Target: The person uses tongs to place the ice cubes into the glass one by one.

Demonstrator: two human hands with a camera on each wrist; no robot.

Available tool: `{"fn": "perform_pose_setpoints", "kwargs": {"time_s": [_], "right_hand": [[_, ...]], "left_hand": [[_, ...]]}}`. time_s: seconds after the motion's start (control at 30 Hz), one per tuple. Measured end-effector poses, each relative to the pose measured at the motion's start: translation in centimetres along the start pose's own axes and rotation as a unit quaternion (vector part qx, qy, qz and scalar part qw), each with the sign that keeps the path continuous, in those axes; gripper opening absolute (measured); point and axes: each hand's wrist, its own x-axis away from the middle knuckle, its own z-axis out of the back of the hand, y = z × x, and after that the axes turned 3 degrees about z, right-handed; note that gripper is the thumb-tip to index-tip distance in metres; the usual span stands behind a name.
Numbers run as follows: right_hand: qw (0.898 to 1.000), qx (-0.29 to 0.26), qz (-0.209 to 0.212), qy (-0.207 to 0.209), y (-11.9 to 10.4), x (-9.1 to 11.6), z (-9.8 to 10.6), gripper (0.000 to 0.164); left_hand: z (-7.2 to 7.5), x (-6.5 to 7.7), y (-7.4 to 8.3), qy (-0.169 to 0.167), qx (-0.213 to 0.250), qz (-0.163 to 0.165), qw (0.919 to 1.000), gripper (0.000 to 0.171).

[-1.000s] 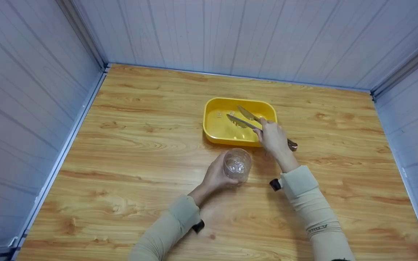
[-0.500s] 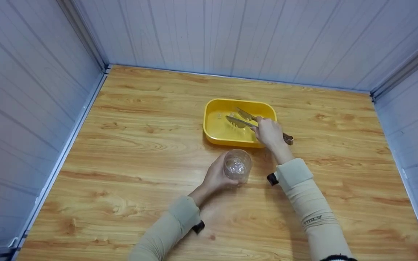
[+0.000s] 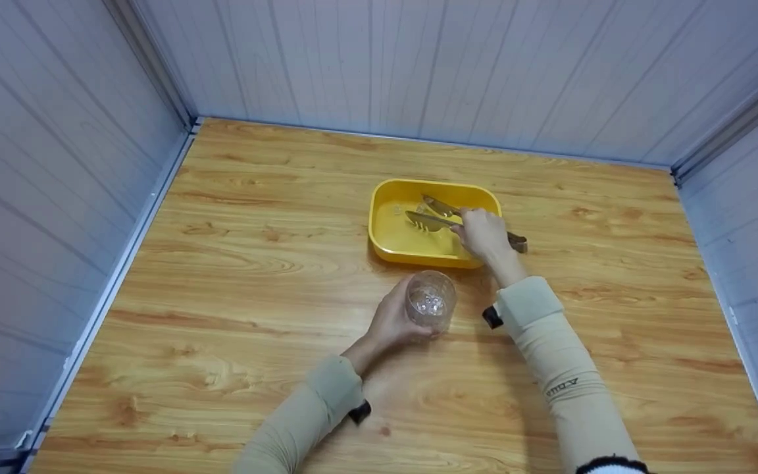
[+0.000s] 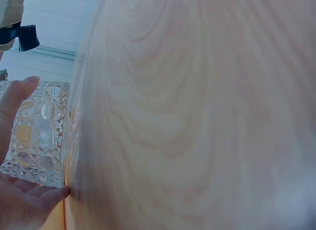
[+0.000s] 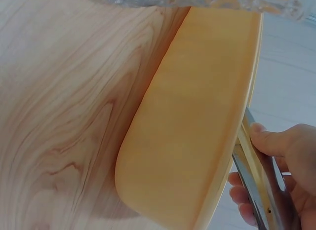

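Note:
In the head view my left hand grips a clear cut glass standing on the table, with several clear pieces like ice cubes inside. Its faceted side, the glass wall, shows between thumb and fingers in the left wrist view. My right hand holds metal tongs over the yellow tray, their arms spread and toothed tips down inside it. A few clear cubes lie in the tray near the tips. From the right wrist, the tray's outer wall hides the tongs' tips.
A wood-grain table carries everything. Pale panel walls rise behind it and at both sides. The glass stands close in front of the tray's near side.
My right hand has moved the tongs slightly left and away from me, deeper over the tray toward the cubes. The left hand and the glass have stayed put.

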Motion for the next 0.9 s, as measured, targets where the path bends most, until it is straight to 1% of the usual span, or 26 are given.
{"fn": "perform_pose_setpoints", "kwargs": {"time_s": [0.13,0.37,0.6,0.7,0.9], "right_hand": [[1.000,-0.008,0.000,-0.010,0.18,-0.28,0.03,0.029],[1.000,-0.017,0.000,-0.015,0.38,-0.49,-0.19,0.027],[1.000,-0.020,-0.009,-0.022,0.29,-0.59,-0.47,0.026],[1.000,-0.014,-0.007,-0.016,0.17,-0.65,-0.45,0.024],[1.000,0.001,-0.005,-0.002,0.01,-0.90,-0.56,0.020]], "left_hand": [[-0.01,-0.01,-0.01,0.000,0.005,-0.002,1.0000,0.097],[-0.03,-0.02,0.15,0.001,-0.001,0.007,1.0000,0.097],[-0.08,-0.01,0.00,0.005,0.023,0.000,0.9997,0.097],[-0.11,0.02,0.04,0.006,0.023,-0.001,0.9997,0.096],[-0.07,0.11,0.28,0.005,0.005,-0.001,1.0000,0.097]]}}
